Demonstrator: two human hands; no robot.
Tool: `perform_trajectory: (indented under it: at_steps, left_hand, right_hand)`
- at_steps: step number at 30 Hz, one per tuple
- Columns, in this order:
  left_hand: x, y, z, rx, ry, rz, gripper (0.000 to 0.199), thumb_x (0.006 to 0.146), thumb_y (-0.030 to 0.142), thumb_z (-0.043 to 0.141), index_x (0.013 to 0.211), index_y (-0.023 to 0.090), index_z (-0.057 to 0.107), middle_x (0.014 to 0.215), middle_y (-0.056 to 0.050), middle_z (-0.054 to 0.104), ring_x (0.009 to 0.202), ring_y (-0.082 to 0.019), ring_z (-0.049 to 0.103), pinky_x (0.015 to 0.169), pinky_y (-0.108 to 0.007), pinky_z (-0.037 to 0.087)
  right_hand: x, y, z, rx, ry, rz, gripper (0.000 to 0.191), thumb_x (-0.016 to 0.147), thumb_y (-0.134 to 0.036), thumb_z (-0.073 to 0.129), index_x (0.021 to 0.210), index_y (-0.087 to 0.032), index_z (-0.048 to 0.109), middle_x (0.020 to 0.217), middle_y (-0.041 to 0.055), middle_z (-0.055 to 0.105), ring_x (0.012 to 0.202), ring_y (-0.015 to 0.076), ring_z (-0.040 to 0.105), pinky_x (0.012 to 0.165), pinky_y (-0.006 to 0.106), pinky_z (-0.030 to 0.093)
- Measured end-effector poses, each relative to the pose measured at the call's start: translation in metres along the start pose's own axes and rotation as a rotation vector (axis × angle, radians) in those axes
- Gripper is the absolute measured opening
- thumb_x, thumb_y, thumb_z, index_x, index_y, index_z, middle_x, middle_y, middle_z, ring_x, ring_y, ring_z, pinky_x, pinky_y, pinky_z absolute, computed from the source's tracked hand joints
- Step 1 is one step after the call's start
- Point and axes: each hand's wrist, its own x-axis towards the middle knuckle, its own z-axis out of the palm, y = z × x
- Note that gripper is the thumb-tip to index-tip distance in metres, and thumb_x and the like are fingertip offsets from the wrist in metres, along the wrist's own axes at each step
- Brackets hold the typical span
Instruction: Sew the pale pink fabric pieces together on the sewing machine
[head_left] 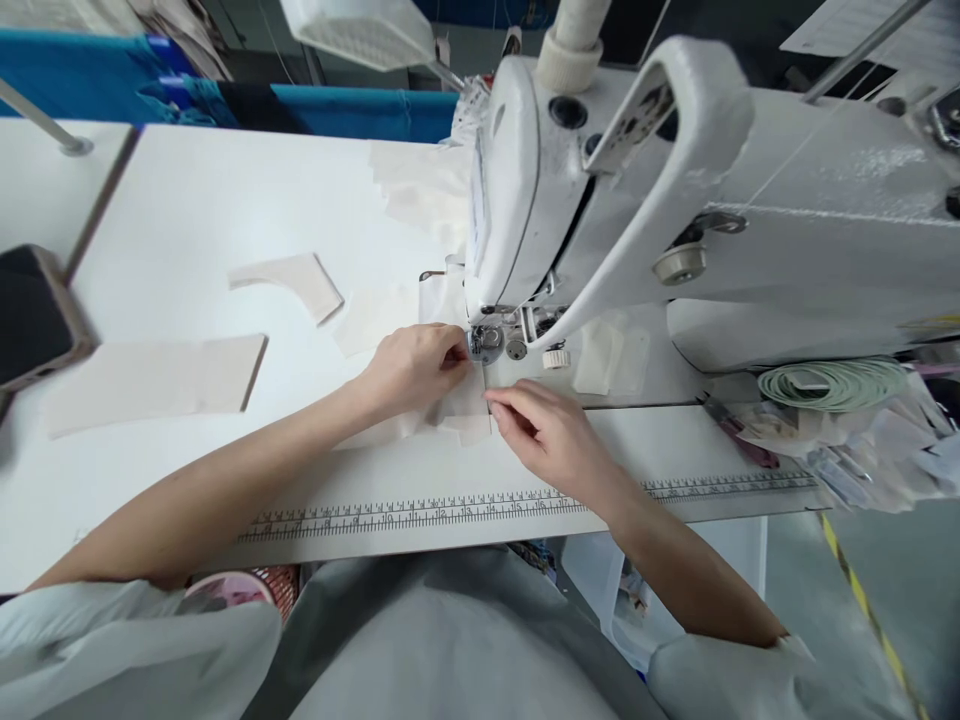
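On the worktop (180,220), toward its front edge, the right hand (555,435) pinches thin cloth (466,405) by the sewing machine (514,190), maybe keeping it straight; the left hand (416,368) curls, its hold hidden.

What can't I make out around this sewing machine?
Head view: fabric under the left hand, covered by it.
Head view: whether the right hand pinches the fabric; too small to tell.
Head view: basket, partly hidden by table and sleeve.
Head view: print on the paper, too small.
Head view: phone-like object, cut off by left edge.
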Motion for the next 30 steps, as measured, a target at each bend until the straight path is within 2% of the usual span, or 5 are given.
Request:
perform_trajectory:
  at_steps: [4, 8, 18, 23, 30]
  left_hand:
    - [0.001, 0.002, -0.002, -0.016, -0.016, -0.013, 0.013, 0.084, 0.024, 0.054, 0.085, 0.017, 0.065, 0.085, -0.002, 0.071, 0.073, -0.016, 0.062, 0.062, -0.026, 0.042]
    - [0.002, 0.002, -0.002, -0.035, -0.029, -0.009, 0.013, 0.085, 0.025, 0.054, 0.086, 0.018, 0.065, 0.085, -0.002, 0.070, 0.074, -0.016, 0.062, 0.064, -0.025, 0.042]
    - [0.002, 0.001, -0.002, -0.026, -0.032, 0.000, 0.013, 0.084, 0.026, 0.056, 0.086, 0.018, 0.066, 0.088, -0.002, 0.071, 0.077, -0.017, 0.064, 0.066, -0.026, 0.043]
    - [-0.003, 0.001, -0.009, -0.009, -0.068, -0.032, 0.018, 0.087, 0.031, 0.054, 0.096, 0.020, 0.064, 0.093, -0.001, 0.072, 0.083, -0.019, 0.066, 0.072, -0.028, 0.046]
    - [-0.031, -0.028, -0.029, 0.083, -0.127, -0.067, 0.029, 0.088, 0.040, 0.050, 0.110, 0.023, 0.058, 0.095, -0.001, 0.071, 0.077, -0.021, 0.065, 0.068, -0.031, 0.045]
  right_hand:
    - [0.009, 0.003, -0.003, -0.474, -0.024, -0.091, 0.039, 0.102, -0.027, 0.035, 0.129, -0.015, 0.060, 0.099, 0.0093, 0.065, 0.075, 0.0148, 0.059, 0.057, 0.027, 0.040]
    - [0.016, 0.003, 0.000, -0.660, -0.089, -0.134, 0.040, 0.102, -0.029, 0.033, 0.129, -0.018, 0.061, 0.098, 0.0075, 0.064, 0.069, 0.0131, 0.056, 0.055, 0.028, 0.037]
    - [0.015, 0.003, 0.011, -0.764, -0.015, -0.162, 0.040, 0.103, -0.029, 0.034, 0.127, -0.016, 0.063, 0.095, 0.0073, 0.064, 0.078, 0.0156, 0.058, 0.063, 0.030, 0.039]
    - [0.016, 0.001, 0.008, -0.754, -0.030, -0.153, 0.040, 0.103, -0.029, 0.035, 0.126, -0.015, 0.063, 0.096, 0.0070, 0.066, 0.078, 0.0154, 0.060, 0.062, 0.030, 0.040]
    - [0.017, 0.004, 0.003, -0.697, -0.041, -0.158, 0.040, 0.103, -0.027, 0.032, 0.127, -0.021, 0.063, 0.097, 0.0038, 0.066, 0.076, 0.0121, 0.060, 0.058, 0.028, 0.039]
